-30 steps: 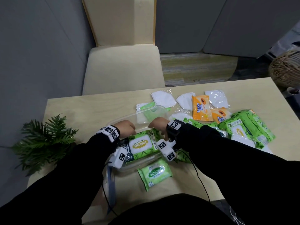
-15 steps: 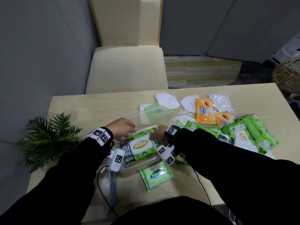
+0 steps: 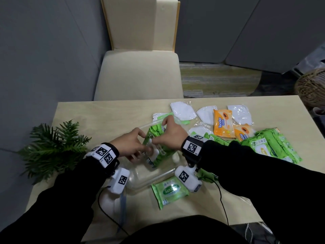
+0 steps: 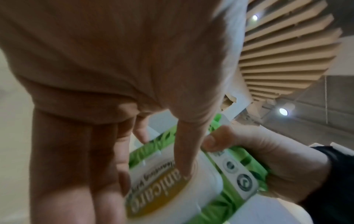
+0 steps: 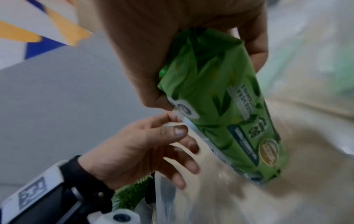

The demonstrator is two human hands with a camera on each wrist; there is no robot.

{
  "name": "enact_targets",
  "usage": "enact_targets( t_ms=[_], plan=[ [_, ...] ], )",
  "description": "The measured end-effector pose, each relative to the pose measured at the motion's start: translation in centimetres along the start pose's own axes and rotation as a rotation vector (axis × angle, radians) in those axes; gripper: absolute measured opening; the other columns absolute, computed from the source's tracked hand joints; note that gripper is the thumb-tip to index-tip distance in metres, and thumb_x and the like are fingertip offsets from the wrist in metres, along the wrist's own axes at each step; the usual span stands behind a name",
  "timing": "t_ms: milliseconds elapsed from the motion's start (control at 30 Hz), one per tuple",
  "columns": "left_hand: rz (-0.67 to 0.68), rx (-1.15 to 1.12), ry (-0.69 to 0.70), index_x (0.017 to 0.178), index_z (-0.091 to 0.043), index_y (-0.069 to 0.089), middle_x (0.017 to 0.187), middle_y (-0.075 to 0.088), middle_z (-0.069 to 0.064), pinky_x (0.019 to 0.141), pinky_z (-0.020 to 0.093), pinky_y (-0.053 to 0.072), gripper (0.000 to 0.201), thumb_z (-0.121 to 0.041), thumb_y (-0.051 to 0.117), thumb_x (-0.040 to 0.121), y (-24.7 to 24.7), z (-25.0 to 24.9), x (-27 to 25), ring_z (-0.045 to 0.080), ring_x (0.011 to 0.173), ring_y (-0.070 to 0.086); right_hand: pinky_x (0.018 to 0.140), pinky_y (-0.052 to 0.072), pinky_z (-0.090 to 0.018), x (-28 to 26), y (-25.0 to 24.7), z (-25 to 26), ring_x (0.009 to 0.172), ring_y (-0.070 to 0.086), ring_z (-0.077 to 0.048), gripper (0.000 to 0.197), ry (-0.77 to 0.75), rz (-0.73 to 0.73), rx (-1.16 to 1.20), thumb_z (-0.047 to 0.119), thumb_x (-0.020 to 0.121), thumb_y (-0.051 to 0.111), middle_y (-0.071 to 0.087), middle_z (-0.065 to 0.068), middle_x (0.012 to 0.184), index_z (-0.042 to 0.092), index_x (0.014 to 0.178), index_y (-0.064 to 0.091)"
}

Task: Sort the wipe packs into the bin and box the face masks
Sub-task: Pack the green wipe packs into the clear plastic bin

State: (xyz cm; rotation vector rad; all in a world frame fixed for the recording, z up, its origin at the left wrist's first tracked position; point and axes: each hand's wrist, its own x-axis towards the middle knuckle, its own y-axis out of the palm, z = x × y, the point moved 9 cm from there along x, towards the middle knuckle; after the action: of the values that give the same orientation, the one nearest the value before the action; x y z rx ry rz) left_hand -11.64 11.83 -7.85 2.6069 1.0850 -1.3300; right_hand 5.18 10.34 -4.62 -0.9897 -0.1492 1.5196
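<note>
At the table's left edge a potted fern sits apart from the work. Just right of it, toward the near edge, is the clear plastic bin. A half-second earlier the large green wipe pack lay flat in that bin, label up; now it is tipped onto its long edge, lower end inside the bin, upper end leaning toward the far wall.

Left hand: fingers spread and nearly straight, tips resting against the pack's labelled face; steadying it, not wrapped round it. Right hand: thumb and fingers curled over the pack's upper end, gripping it. The right wrist view confirms this hold.

Judgement: the pack is being stood on edge, probably so that more packs fit alongside. Wipe sorting is thus at its start, with one pack binned.

Near edge, just right of the bin: a small green wipe pack, flat on the table. Toward the far right corner: bagged white face masks and two orange wipe packs. Right edge: a heap of large green packs. None of these is binned yet. No box for the masks is visible; masks untouched.

Beyond the far edge stands a beige chair.
</note>
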Motion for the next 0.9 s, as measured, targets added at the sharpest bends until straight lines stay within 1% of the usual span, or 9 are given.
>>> enact_targets(
  t_ms=[100,200,333,400,500,567,633,767,900],
  plan=[
    [-0.033,-0.180,0.003,0.128,-0.022,0.045,0.106,0.075,0.016,0.080,0.057,0.063,0.050,-0.016,0.077,0.090,0.7,-0.7,-0.2,0.034,0.090,0.076,0.066,0.045,-0.032,0.1,-2.1,2.0,0.085,0.064,-0.023,0.083,-0.075,-0.032,-0.099,0.044,0.066,0.086,0.063,0.000,0.090,0.021,0.130,0.039],
    [0.056,-0.254,-0.001,0.115,-0.026,0.056,0.119,0.072,0.013,0.093,0.059,0.058,0.028,-0.018,0.074,0.094,2.8,-2.4,0.0,0.030,0.103,0.071,0.075,0.048,-0.030,1.0,-3.0,1.4,0.101,0.065,-0.024,0.081,-0.037,-0.036,-0.218,0.047,0.069,0.086,0.064,-0.002,0.105,0.018,0.135,0.049],
    [0.143,-0.219,-0.010,0.107,-0.025,0.063,0.132,0.067,0.010,0.094,0.055,0.059,0.016,-0.025,0.074,0.095,5.3,-3.6,1.4,0.029,0.117,0.065,0.061,0.051,-0.028,1.8,-3.9,0.0,0.080,0.069,-0.019,0.048,-0.008,-0.071,-0.085,0.046,0.075,0.083,0.070,0.001,0.093,0.023,0.113,0.067],
    [0.137,-0.222,-0.030,0.098,-0.026,0.058,0.126,0.066,0.013,0.094,0.058,0.058,0.018,-0.028,0.075,0.094,5.9,-3.8,2.0,0.037,0.119,0.065,0.079,0.056,-0.033,2.3,-5.2,-0.6,0.093,0.070,-0.021,0.045,-0.017,-0.151,-0.054,0.051,0.079,0.079,0.075,-0.003,0.100,0.020,0.111,0.074],
    [0.169,-0.194,-0.048,0.105,-0.018,0.065,0.106,0.070,0.011,0.094,0.060,0.057,0.025,-0.038,0.075,0.093,7.2,-3.9,3.0,0.036,0.102,0.072,0.102,0.050,-0.043,3.2,-6.9,-3.4,0.121,0.061,-0.033,0.059,0.089,-0.221,-0.054,0.046,0.089,0.068,0.064,-0.013,0.135,0.014,0.138,0.060],
    [0.207,-0.207,-0.056,0.112,-0.015,0.068,0.108,0.074,0.011,0.095,0.059,0.057,0.035,-0.041,0.077,0.091,8.2,-3.9,3.7,0.033,0.094,0.072,0.094,0.057,-0.046,3.4,-5.8,-5.8,0.110,0.066,-0.035,0.047,0.201,-0.068,0.048,0.038,0.098,0.062,0.063,-0.015,0.135,0.007,0.133,0.063],
    [0.234,-0.211,-0.065,0.115,-0.016,0.070,0.116,0.075,0.012,0.094,0.055,0.059,0.040,-0.042,0.080,0.087,9.1,-4.0,4.1,0.034,0.098,0.074,0.074,0.058,-0.037,2.6,-4.7,-6.9,0.090,0.068,-0.030,0.036,0.239,0.030,0.190,0.028,0.102,0.057,0.065,-0.014,0.126,0.003,0.128,0.065],
    [0.216,-0.242,-0.048,0.115,-0.012,0.073,0.116,0.076,0.016,0.083,0.041,0.063,0.038,-0.023,0.087,0.082,9.7,-4.5,5.2,0.034,0.106,0.074,0.065,0.051,-0.027,2.4,-4.9,-7.5,0.082,0.066,-0.024,0.029,0.178,0.030,0.255,0.020,0.097,0.060,0.070,-0.005,0.114,0.020,0.125,0.069],
    [0.052,-0.388,-0.119,0.116,0.007,0.069,0.106,0.074,0.022,0.071,0.037,0.065,0.041,-0.001,0.084,0.079,8.2,-3.8,6.2,0.031,0.087,0.076,0.071,0.061,-0.044,2.5,-4.6,-8.0,0.080,0.070,-0.026,0.017,0.189,0.114,0.278,0.024,0.092,0.071,0.070,-0.004,0.105,0.024,0.108,0.069]
  ],
)
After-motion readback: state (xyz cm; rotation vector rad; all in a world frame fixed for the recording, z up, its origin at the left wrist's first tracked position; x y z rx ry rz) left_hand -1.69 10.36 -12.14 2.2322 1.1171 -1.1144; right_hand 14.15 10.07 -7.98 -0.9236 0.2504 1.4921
